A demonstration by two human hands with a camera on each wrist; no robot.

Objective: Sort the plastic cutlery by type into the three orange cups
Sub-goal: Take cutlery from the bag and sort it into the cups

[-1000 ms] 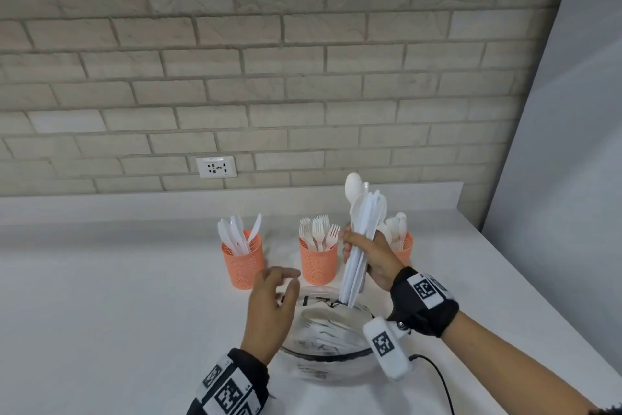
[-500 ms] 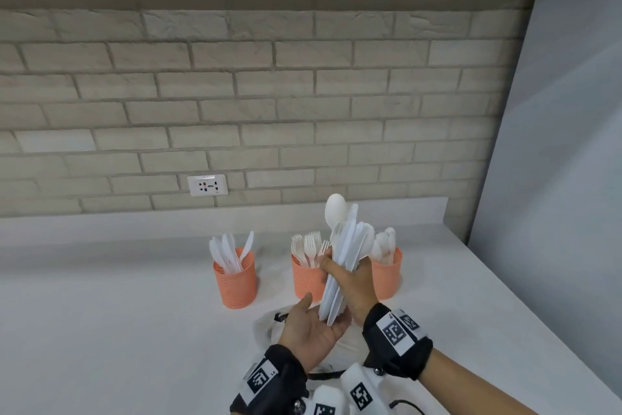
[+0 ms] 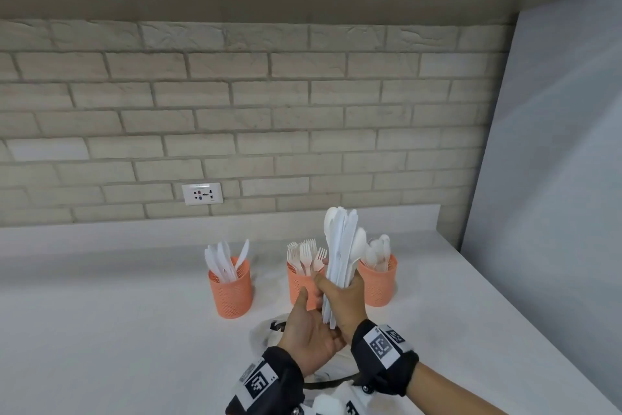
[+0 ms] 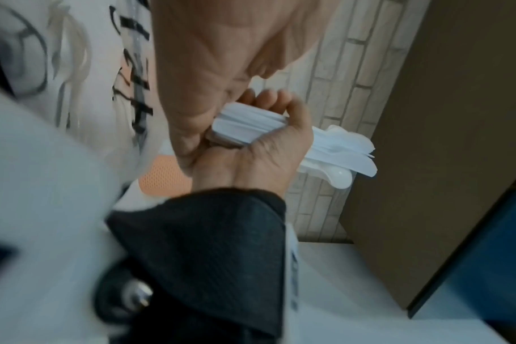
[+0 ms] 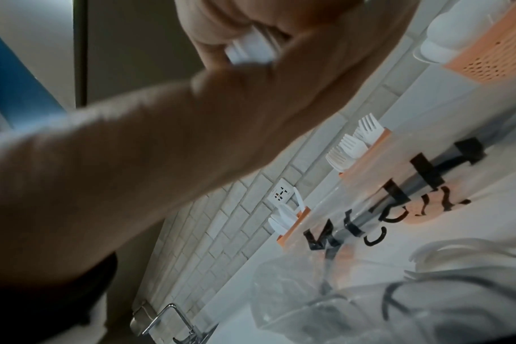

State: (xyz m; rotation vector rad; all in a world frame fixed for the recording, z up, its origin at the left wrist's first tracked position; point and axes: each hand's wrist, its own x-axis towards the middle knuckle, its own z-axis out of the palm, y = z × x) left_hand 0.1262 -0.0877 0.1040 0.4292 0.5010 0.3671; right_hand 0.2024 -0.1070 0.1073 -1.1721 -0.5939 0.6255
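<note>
My right hand [image 3: 346, 300] was clenched around a bundle of white plastic cutlery [image 3: 341, 256], held upright above the counter [image 3: 101, 313], spoon bowls and knife tips fanning out above my knuckles. My left hand [image 3: 308, 334] lay open beneath it, palm up, fingers relaxed, the handle ends resting against the palm and my thumb reaching up beside the bundle.

Just beyond my fingers stood the three orange cups in a row. The left cup [image 3: 230, 290], well off to the left of my thumb, held knives. The middle cup [image 3: 298, 283] sat directly behind my left thumb, half hidden by it, its forks [image 3: 306, 256] showing above the rim. The right cup [image 3: 378, 283] stood just past my right knuckles with spoons [image 3: 377, 253] in it; the bundle covered part of it.

Under my wrists lay a clear plastic bag [image 5: 398, 267] with black lettering, more white cutlery showing blurred through it. On the brick wall [image 3: 235, 112] past the cups was a white socket [image 3: 202, 193], and a grey panel [image 3: 555, 179] closed off the counter to the right of my hand.
</note>
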